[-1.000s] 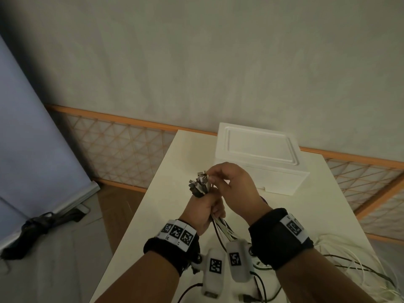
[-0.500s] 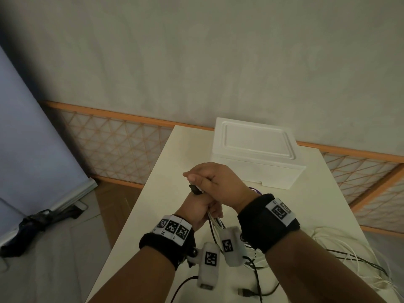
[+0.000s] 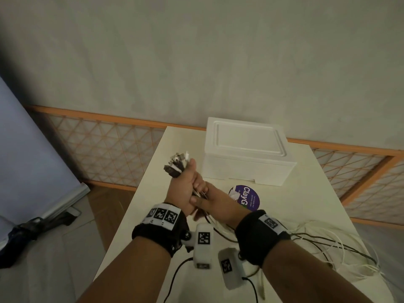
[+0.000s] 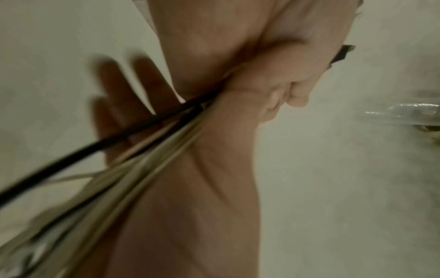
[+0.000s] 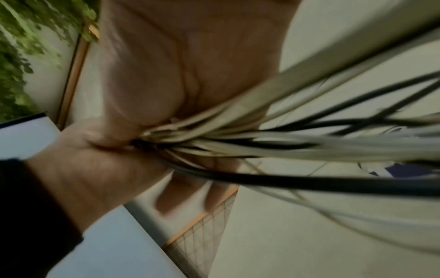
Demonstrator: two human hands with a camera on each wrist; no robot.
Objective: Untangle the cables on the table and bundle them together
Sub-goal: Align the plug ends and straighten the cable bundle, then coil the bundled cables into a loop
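Note:
My left hand [image 3: 185, 189] is raised over the white table [image 3: 153, 204] and grips a bundle of white and black cables [image 3: 218, 228]; their plug ends [image 3: 177, 164] stick up out of the fist. In the left wrist view its fingers [image 4: 273, 79] curl round the cables [image 4: 142, 146]. My right hand [image 3: 216, 200] sits just below that fist against the same cables. Its fingers [image 4: 123, 90] look fairly straight and blurred behind the strands, which run across its palm [image 5: 178, 56]. The cables' loose lengths [image 3: 328, 243] trail over the table at the right.
A white foam box [image 3: 247, 154] stands at the table's far end. A round purple lid [image 3: 249, 197] lies in front of it, beside my right hand. The table's left edge drops to the floor, where a dark object [image 3: 26, 232] lies.
My right hand has left the plug ends at the top and dropped below the left fist along the cables. The left hand has lifted the bundle further out, uncovering the purple lid.

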